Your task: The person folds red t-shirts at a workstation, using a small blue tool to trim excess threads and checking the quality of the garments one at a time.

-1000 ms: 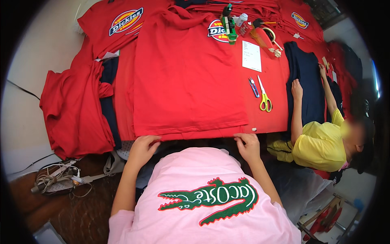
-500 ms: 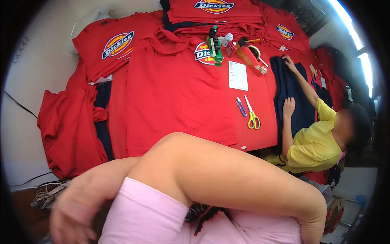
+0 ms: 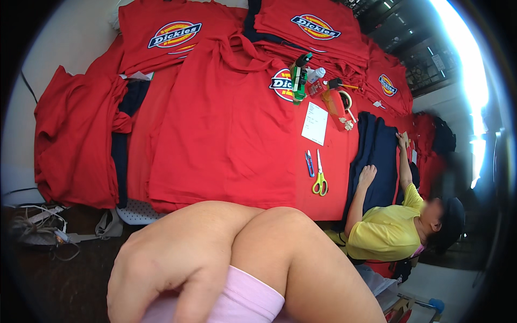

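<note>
My bare arms cross close in front of me, low in the view. The back of my right hand (image 3: 161, 264) faces up at the lower left, beside my pink sleeve (image 3: 245, 293). Its thumb stands apart from the bent fingers, whose tips are cut off by the lower edge; I see nothing held. My left elbow (image 3: 285, 226) is raised and bent, and its forearm runs down to the right; the left hand is out of view. Beyond my arms, a large red sweatshirt (image 3: 226, 134) with a logo lies on the table, partly covered by them.
Scissors with yellow handles (image 3: 319, 184), thread snips (image 3: 309, 164) and a paper slip (image 3: 314, 125) lie right of the sweatshirt. Behind stands a red tape dispenser (image 3: 334, 107). Folded red garments (image 3: 318, 46) are stacked farther back. A person in yellow (image 3: 385, 229) handles navy cloth (image 3: 379, 161).
The view has shifted. My right hand has come up and rightward, nearer the pink sleeve, and my left elbow sits farther right. The other person's hands stay on the navy cloth.
</note>
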Demonstrator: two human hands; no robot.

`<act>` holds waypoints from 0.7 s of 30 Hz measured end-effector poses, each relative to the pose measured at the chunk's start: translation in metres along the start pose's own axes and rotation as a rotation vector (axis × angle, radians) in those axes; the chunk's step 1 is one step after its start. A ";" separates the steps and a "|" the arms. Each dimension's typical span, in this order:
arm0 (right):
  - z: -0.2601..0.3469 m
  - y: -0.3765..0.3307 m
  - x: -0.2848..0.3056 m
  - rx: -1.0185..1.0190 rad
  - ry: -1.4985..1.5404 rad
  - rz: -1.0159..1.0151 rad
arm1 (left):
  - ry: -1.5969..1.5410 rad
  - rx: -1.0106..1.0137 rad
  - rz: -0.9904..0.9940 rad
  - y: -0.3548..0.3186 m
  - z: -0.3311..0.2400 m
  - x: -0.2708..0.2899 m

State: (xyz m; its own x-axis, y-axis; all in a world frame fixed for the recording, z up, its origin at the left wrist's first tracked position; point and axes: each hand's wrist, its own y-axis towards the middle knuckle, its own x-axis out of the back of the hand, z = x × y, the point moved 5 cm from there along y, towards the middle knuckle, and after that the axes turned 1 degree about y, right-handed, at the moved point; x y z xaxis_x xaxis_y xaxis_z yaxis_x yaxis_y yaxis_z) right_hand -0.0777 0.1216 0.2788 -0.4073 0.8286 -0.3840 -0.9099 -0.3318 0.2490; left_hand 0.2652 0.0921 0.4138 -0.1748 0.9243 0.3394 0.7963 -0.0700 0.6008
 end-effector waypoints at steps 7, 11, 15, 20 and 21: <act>-0.027 -0.036 0.053 -0.022 -0.158 -0.318 | 0.065 0.048 -0.001 -0.034 -0.043 0.019; -0.031 -0.171 0.113 -0.315 -0.453 -0.847 | 0.019 0.273 -0.302 -0.160 -0.012 0.040; 0.067 -0.180 0.100 -0.473 -1.121 -0.699 | -0.506 0.751 -0.183 -0.225 0.050 0.022; 0.140 0.048 -0.008 -0.186 -1.198 -0.051 | -0.321 0.476 0.147 -0.116 0.086 -0.001; 0.124 0.087 -0.030 -0.061 -1.072 -0.024 | -0.296 0.438 0.151 -0.095 0.088 -0.003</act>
State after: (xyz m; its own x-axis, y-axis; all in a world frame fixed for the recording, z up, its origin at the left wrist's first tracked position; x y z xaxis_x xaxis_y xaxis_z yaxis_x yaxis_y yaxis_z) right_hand -0.1347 0.1238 0.4221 -0.1350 0.7890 0.5993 -0.9311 -0.3078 0.1956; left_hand 0.2407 0.1293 0.2922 0.0800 0.9865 0.1429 0.9776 -0.1057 0.1823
